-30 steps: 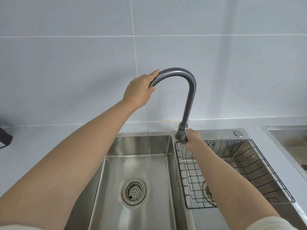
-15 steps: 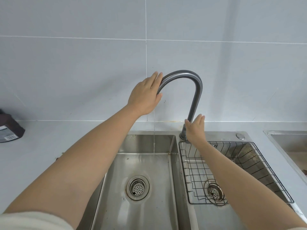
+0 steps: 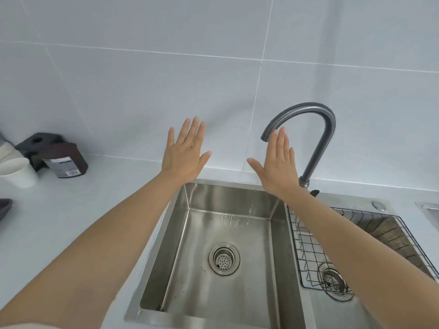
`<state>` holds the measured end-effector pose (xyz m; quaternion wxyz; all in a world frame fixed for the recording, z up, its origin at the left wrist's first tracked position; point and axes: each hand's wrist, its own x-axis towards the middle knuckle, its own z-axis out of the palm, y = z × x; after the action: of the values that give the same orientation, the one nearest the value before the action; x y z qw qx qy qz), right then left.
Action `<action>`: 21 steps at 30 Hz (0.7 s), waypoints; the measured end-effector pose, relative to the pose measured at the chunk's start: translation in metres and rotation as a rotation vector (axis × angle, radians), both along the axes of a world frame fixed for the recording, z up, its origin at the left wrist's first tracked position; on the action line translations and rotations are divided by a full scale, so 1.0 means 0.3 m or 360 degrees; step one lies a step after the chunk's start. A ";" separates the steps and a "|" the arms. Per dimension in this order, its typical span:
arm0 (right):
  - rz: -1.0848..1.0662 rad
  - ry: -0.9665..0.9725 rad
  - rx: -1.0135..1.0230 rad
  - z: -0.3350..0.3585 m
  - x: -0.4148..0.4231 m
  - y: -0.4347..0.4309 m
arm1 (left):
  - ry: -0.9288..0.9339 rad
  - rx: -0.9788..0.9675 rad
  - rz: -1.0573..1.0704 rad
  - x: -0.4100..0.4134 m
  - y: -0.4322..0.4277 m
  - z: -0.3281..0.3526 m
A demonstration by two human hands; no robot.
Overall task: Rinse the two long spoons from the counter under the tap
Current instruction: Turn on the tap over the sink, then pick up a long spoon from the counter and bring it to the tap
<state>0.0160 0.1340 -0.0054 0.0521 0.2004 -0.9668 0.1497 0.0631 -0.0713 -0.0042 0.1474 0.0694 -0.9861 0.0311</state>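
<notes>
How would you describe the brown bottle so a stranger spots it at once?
From the steel sink, look left along the white counter to the wall. The brown bottle sits tilted beside a black holder and a white cup. Only it is brown with a barcode label.

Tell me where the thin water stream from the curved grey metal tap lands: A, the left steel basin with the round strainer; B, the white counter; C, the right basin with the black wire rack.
A: the thin water stream from the curved grey metal tap ripples on the floor of the left steel basin, behind the round strainer.
</notes>
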 end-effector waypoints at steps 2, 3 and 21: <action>0.0073 0.0014 0.0010 0.005 0.029 -0.074 | -0.0012 0.0004 0.0070 0.057 -0.073 -0.011; 0.0111 0.0014 0.0012 0.005 0.042 -0.111 | -0.0022 0.0003 0.0107 0.085 -0.108 -0.017; 0.0633 -0.0336 0.0316 -0.287 0.281 -0.704 | -0.0452 0.0253 0.0549 0.540 -0.491 -0.347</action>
<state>0.1004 -0.0770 -0.0915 -0.0995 0.3743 -0.9184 0.0813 0.2250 -0.2186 -0.1085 -0.0063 0.2431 -0.9699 -0.0123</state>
